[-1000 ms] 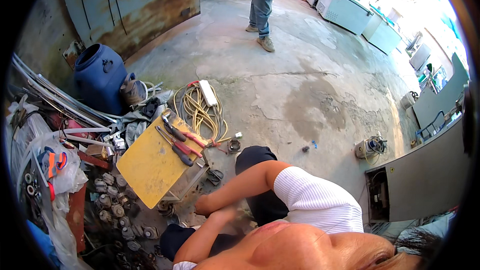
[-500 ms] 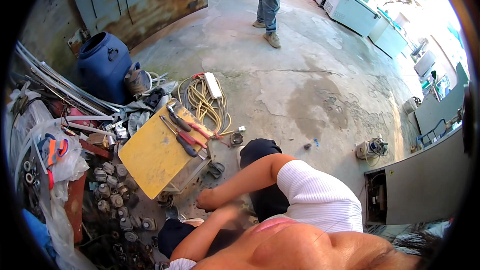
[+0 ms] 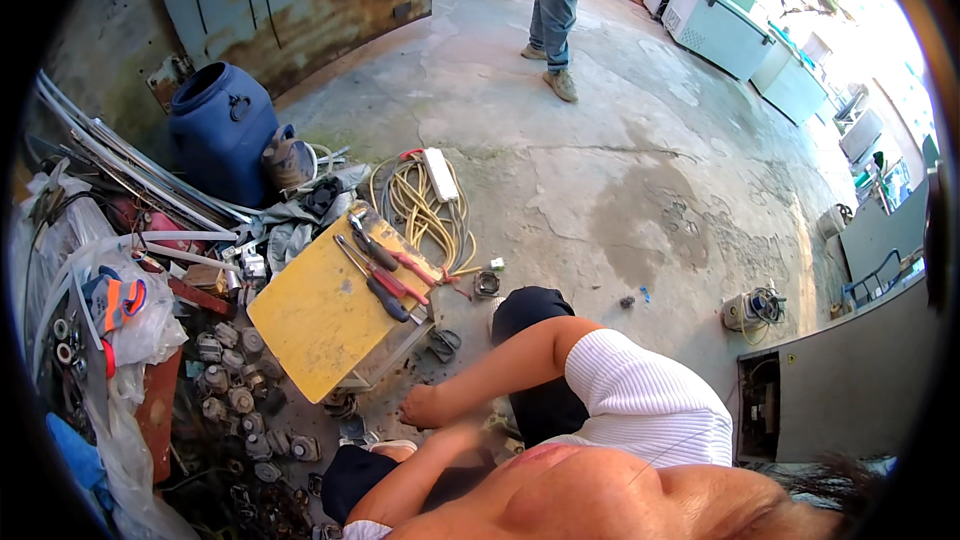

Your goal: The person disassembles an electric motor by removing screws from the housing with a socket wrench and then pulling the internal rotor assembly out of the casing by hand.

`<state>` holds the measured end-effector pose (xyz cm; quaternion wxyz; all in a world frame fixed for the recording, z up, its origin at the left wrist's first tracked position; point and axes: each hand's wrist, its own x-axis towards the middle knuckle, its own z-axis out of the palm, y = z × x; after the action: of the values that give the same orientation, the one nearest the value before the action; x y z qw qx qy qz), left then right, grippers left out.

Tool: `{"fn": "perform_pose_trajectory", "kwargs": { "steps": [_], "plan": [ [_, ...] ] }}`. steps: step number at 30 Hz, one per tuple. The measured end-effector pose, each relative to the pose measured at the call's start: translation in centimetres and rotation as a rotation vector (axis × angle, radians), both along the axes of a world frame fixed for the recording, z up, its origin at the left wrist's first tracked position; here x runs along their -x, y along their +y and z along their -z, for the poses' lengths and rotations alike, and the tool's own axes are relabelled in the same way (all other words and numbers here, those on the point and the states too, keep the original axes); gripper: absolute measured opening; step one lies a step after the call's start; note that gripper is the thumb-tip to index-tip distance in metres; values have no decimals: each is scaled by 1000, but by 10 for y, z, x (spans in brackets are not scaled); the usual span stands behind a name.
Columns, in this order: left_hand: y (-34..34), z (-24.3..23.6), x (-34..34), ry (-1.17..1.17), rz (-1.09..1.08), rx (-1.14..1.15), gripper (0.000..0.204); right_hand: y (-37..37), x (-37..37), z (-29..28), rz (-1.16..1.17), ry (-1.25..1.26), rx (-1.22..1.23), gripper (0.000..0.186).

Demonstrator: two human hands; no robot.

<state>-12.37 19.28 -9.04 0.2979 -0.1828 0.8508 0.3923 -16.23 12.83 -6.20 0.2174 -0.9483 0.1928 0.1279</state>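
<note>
My right hand (image 3: 420, 406) hangs low between my knees, just right of the front corner of a yellow-topped low stand (image 3: 310, 315). Its fingers look curled in; what they hold, if anything, is hidden. From the lower left my left forearm crosses toward the right one. My left hand (image 3: 490, 427) is blurred and partly hidden beside my right forearm, so its fingers cannot be read. On the stand lie pliers with dark handles (image 3: 375, 248), a screwdriver with a dark grip (image 3: 388, 300) and a red-handled tool (image 3: 412, 267). A small square metal part (image 3: 486, 284) sits on the floor beyond.
A coiled yellow cable (image 3: 410, 205) with a white power strip (image 3: 439, 175) lies behind the stand. Left are a blue barrel (image 3: 222, 135), pipes and several small motors (image 3: 240, 400). Right stands a grey metal cabinet (image 3: 850, 370). A person in jeans (image 3: 556, 15) stands farther back.
The whole view has shifted slightly, so things sit a little lower and farther right. Both hands keep nearly the same place near the stand. The tools on it have not moved.
</note>
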Motion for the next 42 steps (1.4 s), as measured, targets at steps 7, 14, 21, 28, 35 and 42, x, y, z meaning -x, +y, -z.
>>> {"fn": "perform_pose_trajectory", "kwargs": {
  "steps": [7, 14, 21, 28, 35, 42],
  "plan": [
    [-14, -23, -17, -21, -4, -52, 72, 3, 7, 5, 10, 25, 18, 26],
    [-17, -27, -27, -44, -17, -67, 72, 8, 7, 35, -17, 111, 27, 40],
    [-17, -25, -28, -47, -5, -75, 73, 8, 5, 40, -44, 161, 21, 52],
    [-20, -23, -23, -32, 12, -69, 74, 0, 3, 29, -66, 288, -4, 54],
    [-12, -11, -6, -6, 52, -54, 75, 2, 6, 15, -36, 271, 77, 39],
    [18, 21, 18, 39, 79, -22, 76, 13, 13, 1, -76, 312, 62, 33]
  ]
}}
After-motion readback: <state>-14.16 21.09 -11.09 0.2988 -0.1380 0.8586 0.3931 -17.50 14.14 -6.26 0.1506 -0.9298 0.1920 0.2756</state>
